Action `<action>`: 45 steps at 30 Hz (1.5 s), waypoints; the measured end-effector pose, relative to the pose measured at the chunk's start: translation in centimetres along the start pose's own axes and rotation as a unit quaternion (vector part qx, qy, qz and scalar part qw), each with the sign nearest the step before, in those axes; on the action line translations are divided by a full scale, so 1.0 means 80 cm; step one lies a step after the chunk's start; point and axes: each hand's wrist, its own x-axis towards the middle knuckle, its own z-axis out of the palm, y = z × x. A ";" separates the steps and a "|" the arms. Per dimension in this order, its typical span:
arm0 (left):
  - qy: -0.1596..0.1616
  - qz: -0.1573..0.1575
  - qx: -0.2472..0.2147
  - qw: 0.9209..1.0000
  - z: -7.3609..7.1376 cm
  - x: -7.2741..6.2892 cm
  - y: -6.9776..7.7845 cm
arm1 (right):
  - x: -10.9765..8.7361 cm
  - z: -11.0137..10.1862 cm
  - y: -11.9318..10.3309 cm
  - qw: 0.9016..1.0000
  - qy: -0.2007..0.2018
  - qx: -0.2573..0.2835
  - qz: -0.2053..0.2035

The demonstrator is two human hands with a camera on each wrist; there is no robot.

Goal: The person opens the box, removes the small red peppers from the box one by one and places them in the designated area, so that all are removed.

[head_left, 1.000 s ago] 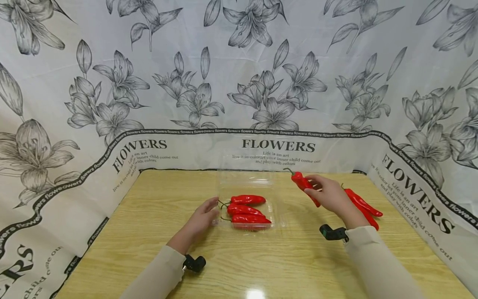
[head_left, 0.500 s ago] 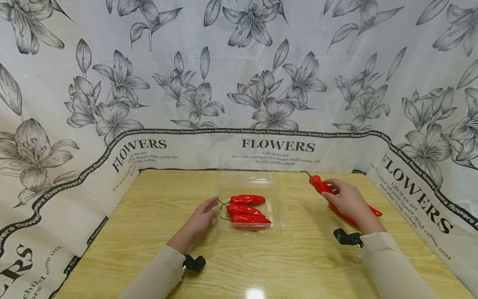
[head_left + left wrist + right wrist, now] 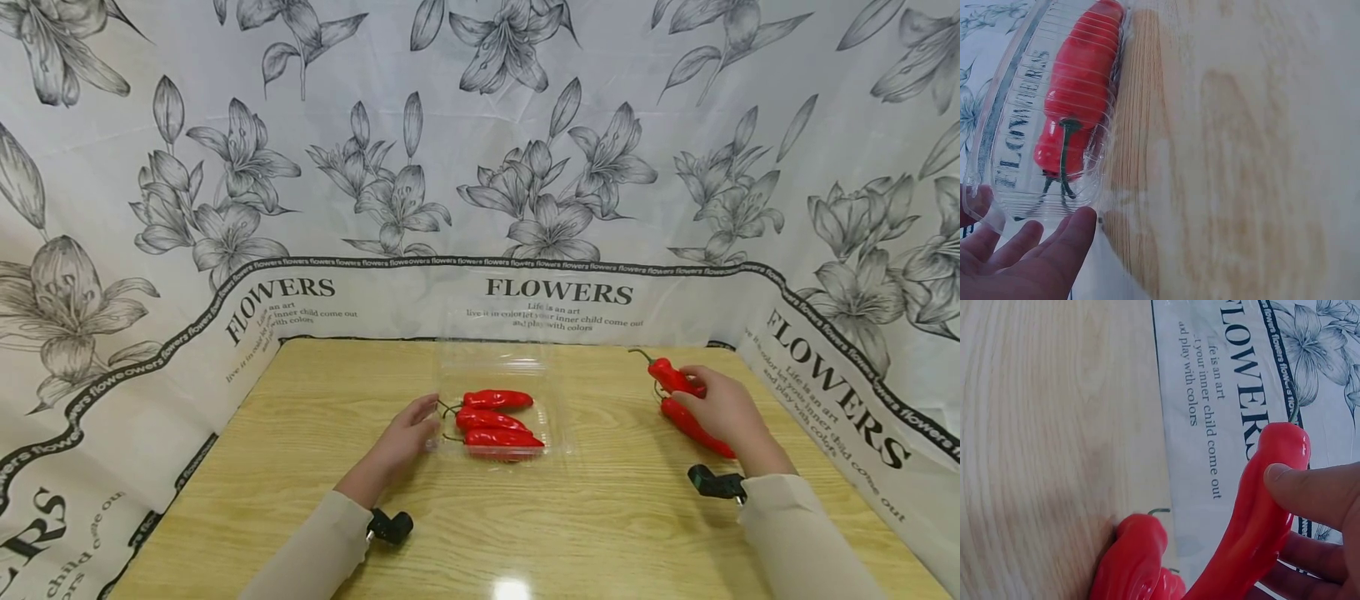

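Observation:
My left hand (image 3: 405, 433) rests at the left end of a clear plastic clamshell box (image 3: 556, 421), its fingers extended against the plastic rim. Several red chili peppers (image 3: 495, 419) with green stems lie side by side in the box. In the left wrist view, fingertips (image 3: 1082, 222) reach the box's near end, close to the pepper stems. On the right, a red chili pepper (image 3: 1260, 494) is pinched between the thumb and fingers of my right hand (image 3: 723, 408), stem pointing away. Right beneath it, more red peppers (image 3: 693, 429) lie on the table, partly hidden by the hand.
The box's transparent lid (image 3: 495, 354) stands open at the back, against the curtain side. A wooden table (image 3: 525, 525) lies under everything. White flower-printed cloth (image 3: 562, 296) walls it in at the back and both sides.
Holding the pepper, my right hand has moved right and slightly down, away from the box to the loose peppers. My left hand and the box have stayed put.

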 end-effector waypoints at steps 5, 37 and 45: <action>-0.001 -0.002 -0.002 1.000 0.000 0.001 0.001 | -0.003 0.000 0.012 1.000 0.008 -0.014 -0.009; 0.000 0.002 0.019 1.000 -0.001 0.000 -0.003 | -0.010 0.016 0.041 0.991 0.012 -0.126 0.032; -0.001 0.007 0.017 1.000 0.000 -0.001 -0.003 | -0.008 0.020 0.046 0.990 0.015 -0.132 0.037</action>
